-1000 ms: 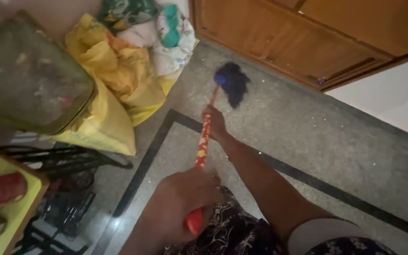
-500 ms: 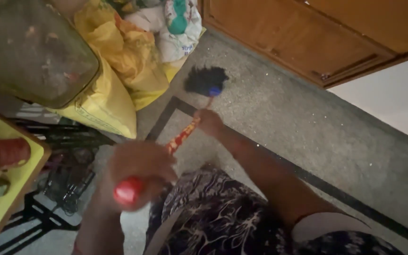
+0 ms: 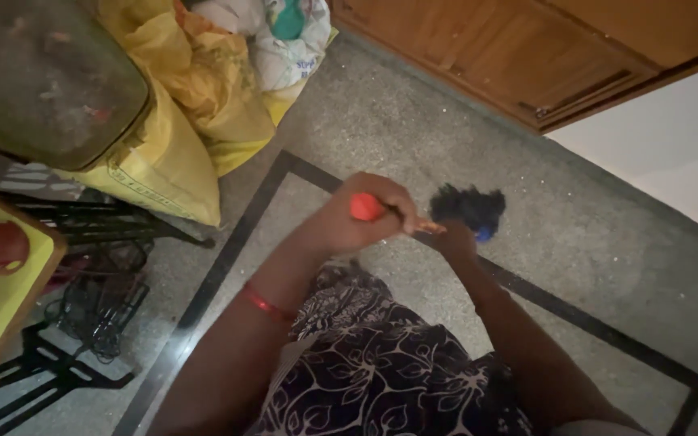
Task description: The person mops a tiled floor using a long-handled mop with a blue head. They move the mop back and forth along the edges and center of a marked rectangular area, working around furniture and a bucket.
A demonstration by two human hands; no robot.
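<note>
A single camera, worn on the person's head, looks steeply down over the patterned lap onto the speckled floor point(image 3: 607, 242), close enough that both forearms fill the lower middle of the frame. It faces toward the wooden cupboard point(image 3: 478, 48) that runs across the top, with yellow sacks point(image 3: 163, 153) at the upper left and a yellow table point(image 3: 10, 299) corner at the left edge. No second view overlaps this one.
</note>
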